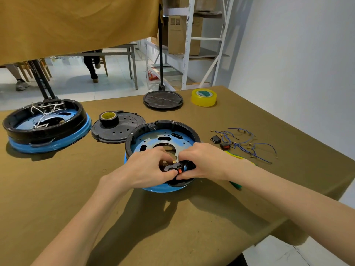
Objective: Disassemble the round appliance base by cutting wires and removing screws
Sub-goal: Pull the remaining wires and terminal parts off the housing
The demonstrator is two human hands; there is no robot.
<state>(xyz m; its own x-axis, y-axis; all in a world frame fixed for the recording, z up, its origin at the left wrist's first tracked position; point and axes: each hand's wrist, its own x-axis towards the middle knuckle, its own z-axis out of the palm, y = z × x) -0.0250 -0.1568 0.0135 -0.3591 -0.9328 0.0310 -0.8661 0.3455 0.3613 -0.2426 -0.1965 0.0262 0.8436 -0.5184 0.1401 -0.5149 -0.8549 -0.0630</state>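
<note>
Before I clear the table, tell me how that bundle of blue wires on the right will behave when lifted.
The blue wires look thin and curved, so probably floppy and light. They lie tangled with small terminals, so they will likely snag and come up as one clump, perhaps dragging the red switch beside them.

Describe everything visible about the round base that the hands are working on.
The round base sits open side up on the olive-covered table, near its middle. It has a black, plastic-looking ring wall, a blue lower rim, and a blue-tinted metal plate inside with round holes, slots and a central opening. No wires show inside it. At its near edge the left hand and right hand both pinch a small black part with an orange-red button, hiding that section of the wall.
</note>
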